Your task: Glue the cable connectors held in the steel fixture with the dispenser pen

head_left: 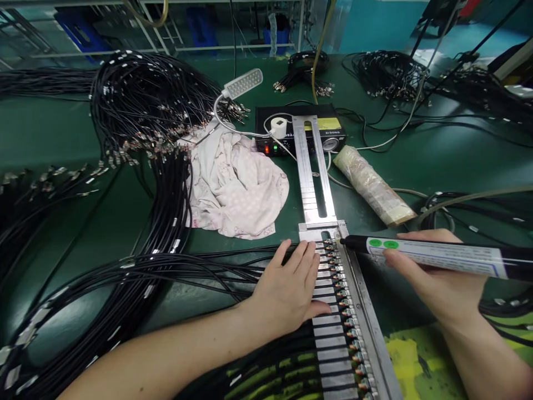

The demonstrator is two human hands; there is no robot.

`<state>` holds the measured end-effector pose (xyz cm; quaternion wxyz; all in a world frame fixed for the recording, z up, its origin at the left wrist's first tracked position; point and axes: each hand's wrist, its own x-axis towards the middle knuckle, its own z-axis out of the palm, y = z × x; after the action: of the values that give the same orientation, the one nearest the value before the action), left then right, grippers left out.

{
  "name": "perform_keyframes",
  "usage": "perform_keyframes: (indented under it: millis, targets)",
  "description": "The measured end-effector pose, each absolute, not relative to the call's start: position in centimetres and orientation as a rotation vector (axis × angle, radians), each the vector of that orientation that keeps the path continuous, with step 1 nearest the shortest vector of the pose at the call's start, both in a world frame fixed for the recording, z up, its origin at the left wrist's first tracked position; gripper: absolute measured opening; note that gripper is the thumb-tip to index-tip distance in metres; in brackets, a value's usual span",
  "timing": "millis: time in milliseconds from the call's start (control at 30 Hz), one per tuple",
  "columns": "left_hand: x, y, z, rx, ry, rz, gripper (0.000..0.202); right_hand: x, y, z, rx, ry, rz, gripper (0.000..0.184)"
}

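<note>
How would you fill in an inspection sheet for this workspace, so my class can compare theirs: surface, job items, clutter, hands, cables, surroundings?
Surface: green tabletop; yellow-green patches lower right.
Job items: slotted metal fixture with a row of cable-end connectors; labelled pen-shaped tool, black tip at the row's far end, contact unclear.
Clutter: crumpled pale cloth, wrapped block, gooseneck lamp, black control box showing red and green lights.
Hands: left palm-down over fixture and cables, fingers extended; right grips the tool.
Cables: black bundles at left, more coils at far right.
Surroundings: pale rack rails, blue objects, teal panel behind the table.
</note>
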<state>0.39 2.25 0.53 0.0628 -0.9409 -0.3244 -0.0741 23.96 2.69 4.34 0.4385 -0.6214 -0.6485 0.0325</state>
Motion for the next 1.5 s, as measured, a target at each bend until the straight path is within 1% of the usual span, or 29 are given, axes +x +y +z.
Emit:
perform_keyframes:
  millis: [633,1500]
  targets:
    - [0.33,2.22,0.60,-2.867,-0.983,-0.227,0.072,23.87,2.53,4.42,-1.538,-1.642,0.078,0.023]
    - [0.30,2.24,0.74,-2.886,-0.977,-0.212,0.070,24.15,2.40,4.06,-1.530,-1.691,-0.026,0.025]
